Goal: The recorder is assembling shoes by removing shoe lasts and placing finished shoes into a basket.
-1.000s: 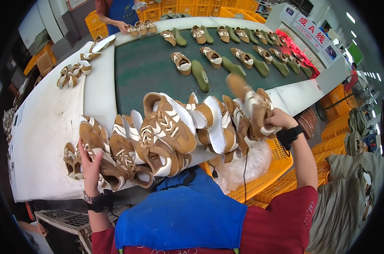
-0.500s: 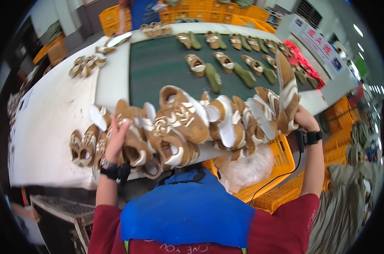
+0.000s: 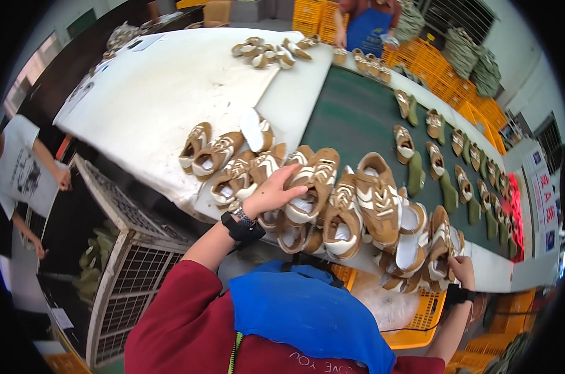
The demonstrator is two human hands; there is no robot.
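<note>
Brown-and-white shoes (image 3: 377, 206) are heaped along the near edge of the white table (image 3: 164, 112), just short of the green belt (image 3: 351, 112), some stacked on others and some with pale soles turned up. The left hand (image 3: 275, 194) lies against a laced shoe (image 3: 323, 171) near the middle of the heap, thumb spread from fingers, so its grip looks loose and open rather than clamped. The right hand (image 3: 462, 272) has its fingers bent at the heel of the end shoe (image 3: 440, 237), at the right of the heap; it seems to grip the heel collar, though the fingertips are partly hidden and the hold is hard to judge. To handle these well, I would keep the left palm flat as a fence so the heap cannot slide, hold the end shoe by its firm heel rather than the laces, and bring it down fully on the tabletop, since the nearest heels overhang the edge above the yellow crate (image 3: 422, 311). Half a second ago the right hand held a shoe toe-up; now the shoe at that hand lies lower, against its neighbours. The left hand, earlier upright beside the heap, now reaches across it, and the view has swung left, showing more bare table and a wire cage (image 3: 133, 293).
</note>
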